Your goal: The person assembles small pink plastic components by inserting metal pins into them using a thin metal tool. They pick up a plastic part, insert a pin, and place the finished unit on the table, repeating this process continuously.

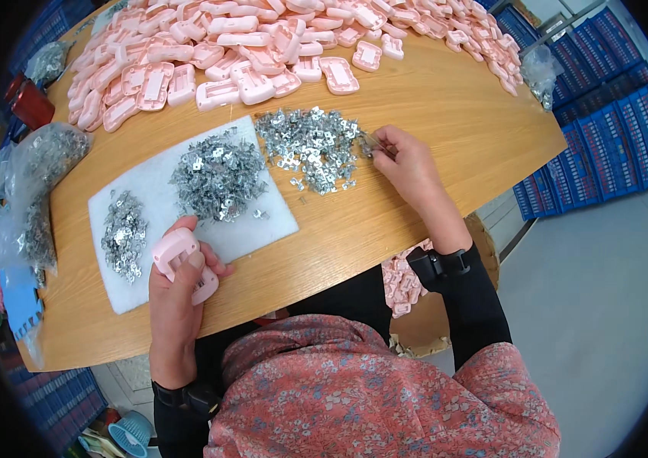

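A pink plastic casing [174,248] with a rectangular recess sits in my left hand [177,286], thumb across its face, over the near edge of a white foam sheet [278,210]. My right hand [408,164] is at the right edge of a loose pile of small metal clips [312,149], thumb and forefinger pinched together. What they pinch is too small to make out. Two more heaps lie on the foam: a large one of metal pieces [221,179] and a smaller one of metal pieces [124,233] to its left.
Many pink casings [255,46] are heaped along the table's far side. Plastic bags of metal parts [37,183] and a dark red container [30,103] stand at the left. Stacked blue trays [614,133] are at the right. Below the table edge, a box [423,332] holds more casings.
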Action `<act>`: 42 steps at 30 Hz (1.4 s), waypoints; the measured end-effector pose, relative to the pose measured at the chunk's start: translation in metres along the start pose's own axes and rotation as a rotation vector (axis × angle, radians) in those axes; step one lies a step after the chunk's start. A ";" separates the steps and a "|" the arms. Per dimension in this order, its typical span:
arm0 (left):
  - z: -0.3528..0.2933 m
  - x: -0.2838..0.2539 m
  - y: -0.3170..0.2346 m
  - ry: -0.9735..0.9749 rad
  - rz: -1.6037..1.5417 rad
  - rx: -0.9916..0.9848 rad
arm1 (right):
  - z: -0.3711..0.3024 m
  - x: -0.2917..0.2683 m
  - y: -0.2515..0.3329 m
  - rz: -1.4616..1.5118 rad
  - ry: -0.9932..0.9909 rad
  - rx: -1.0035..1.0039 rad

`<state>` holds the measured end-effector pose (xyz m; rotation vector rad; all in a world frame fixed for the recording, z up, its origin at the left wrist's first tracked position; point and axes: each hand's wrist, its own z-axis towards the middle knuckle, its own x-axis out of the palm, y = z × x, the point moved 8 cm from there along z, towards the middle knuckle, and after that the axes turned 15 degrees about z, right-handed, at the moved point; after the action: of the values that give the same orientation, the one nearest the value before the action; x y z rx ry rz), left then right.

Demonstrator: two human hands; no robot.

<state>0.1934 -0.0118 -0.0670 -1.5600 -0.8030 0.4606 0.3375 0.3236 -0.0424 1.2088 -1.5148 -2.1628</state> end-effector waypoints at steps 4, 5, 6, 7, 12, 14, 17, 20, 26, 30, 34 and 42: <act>0.001 0.001 0.000 0.005 0.005 0.004 | -0.003 -0.013 -0.010 0.041 0.016 0.073; 0.000 0.001 0.000 0.004 0.003 0.003 | -0.004 -0.015 -0.014 0.045 0.016 0.080; 0.000 0.002 -0.001 0.004 0.003 0.002 | -0.004 -0.016 -0.017 0.085 0.017 0.075; 0.000 0.002 -0.001 0.003 0.003 0.002 | -0.004 -0.017 -0.021 0.124 0.017 0.069; 0.000 0.001 0.000 0.007 0.007 0.021 | -0.004 -0.019 -0.017 0.198 -0.018 0.051; 0.000 0.001 0.000 0.008 -0.008 0.020 | -0.003 -0.015 -0.014 0.147 0.009 0.058; 0.001 0.002 0.000 0.017 -0.023 0.020 | -0.001 -0.006 -0.002 -0.033 0.081 -0.133; 0.000 0.002 0.000 0.031 0.016 0.040 | 0.002 0.002 0.008 -0.228 0.127 -0.145; 0.001 0.002 0.000 0.017 0.037 0.032 | 0.003 -0.008 -0.001 -0.069 0.062 0.009; 0.001 0.003 0.000 0.013 0.035 0.030 | -0.001 0.002 0.008 -0.117 0.140 -0.159; 0.000 0.002 0.000 0.006 0.049 0.027 | 0.004 -0.001 -0.001 -0.062 0.109 -0.081; 0.000 0.002 0.001 -0.007 0.039 0.018 | -0.002 0.006 0.007 -0.014 0.179 -0.009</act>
<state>0.1949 -0.0100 -0.0677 -1.5597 -0.7733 0.5008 0.3336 0.3154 -0.0399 1.3731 -1.4250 -2.0073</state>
